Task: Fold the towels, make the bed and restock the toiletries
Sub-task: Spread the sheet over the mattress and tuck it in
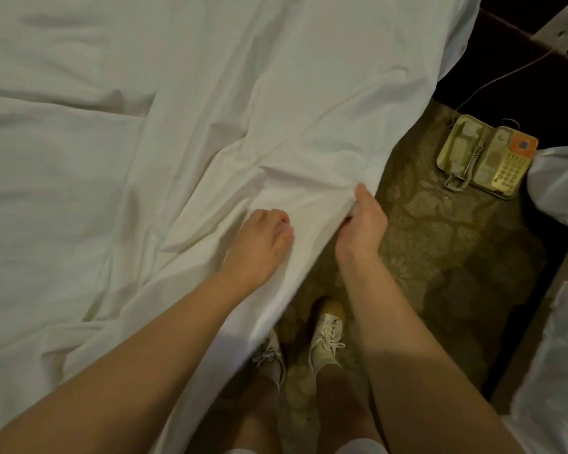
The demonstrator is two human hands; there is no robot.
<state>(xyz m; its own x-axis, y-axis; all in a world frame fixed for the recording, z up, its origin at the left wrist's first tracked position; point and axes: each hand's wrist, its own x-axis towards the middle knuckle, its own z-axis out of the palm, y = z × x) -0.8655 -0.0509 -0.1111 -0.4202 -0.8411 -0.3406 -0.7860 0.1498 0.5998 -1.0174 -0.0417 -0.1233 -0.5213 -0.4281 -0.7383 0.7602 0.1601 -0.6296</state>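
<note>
A white bed sheet covers the bed across the left and middle of the head view, full of creases. Its edge hangs down over the bed's side toward the floor. My right hand grips that hanging edge, thumb on top and fingers tucked under the fabric. My left hand lies on top of the sheet just left of it, fingers curled into the cloth. Whether it pinches a fold is hard to make out.
A beige corded telephone lies on the patterned carpet to the right, its thin cable running up to the dark wall. White bedding of a second bed sits at the right edge. My two white sneakers stand beside the bed.
</note>
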